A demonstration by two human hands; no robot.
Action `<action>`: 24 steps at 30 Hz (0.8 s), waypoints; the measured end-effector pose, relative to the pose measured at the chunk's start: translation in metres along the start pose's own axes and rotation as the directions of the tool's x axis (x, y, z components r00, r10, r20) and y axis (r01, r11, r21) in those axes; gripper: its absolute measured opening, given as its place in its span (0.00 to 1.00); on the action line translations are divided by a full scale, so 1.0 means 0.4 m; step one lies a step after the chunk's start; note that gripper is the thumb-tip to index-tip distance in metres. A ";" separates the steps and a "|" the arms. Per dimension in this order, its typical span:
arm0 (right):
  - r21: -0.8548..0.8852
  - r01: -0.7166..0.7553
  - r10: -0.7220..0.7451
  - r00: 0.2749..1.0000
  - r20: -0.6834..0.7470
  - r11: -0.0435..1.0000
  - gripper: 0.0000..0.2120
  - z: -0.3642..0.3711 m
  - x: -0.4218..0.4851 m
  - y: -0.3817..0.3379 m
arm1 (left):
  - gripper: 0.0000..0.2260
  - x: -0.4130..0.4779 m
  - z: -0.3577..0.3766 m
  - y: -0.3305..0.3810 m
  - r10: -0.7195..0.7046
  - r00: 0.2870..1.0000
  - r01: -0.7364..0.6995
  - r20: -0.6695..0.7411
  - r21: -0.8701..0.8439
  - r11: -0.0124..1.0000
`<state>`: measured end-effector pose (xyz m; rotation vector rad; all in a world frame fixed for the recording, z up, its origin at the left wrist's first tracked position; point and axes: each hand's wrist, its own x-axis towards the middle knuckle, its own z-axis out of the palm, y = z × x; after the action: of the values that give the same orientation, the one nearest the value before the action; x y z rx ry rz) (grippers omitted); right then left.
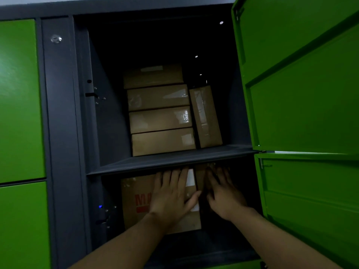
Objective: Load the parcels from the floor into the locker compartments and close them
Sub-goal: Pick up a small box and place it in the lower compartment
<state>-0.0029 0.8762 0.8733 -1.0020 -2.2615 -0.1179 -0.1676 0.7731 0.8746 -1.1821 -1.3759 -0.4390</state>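
Left hand (171, 197) lies flat, fingers straight, on the matte cardboard parcel (134, 200); right hand (223, 195), splayed at three o'clock, presses a shadowed box (201, 176) under the shelf (171, 162).

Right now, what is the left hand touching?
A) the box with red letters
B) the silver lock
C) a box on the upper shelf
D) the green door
A: the left hand lies flat on the box with red letters.
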 end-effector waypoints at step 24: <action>-0.067 -0.107 0.118 0.977 0.179 0.992 0.33 0.135 0.190 0.026 | 0.32 -0.005 0.037 -0.027 0.113 0.981 -0.106 -0.157 0.047 0.993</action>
<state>-0.0620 0.9491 0.8748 -1.2128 -2.3702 -0.0434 -0.1845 0.7801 0.8738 -1.1600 -1.1712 -0.4179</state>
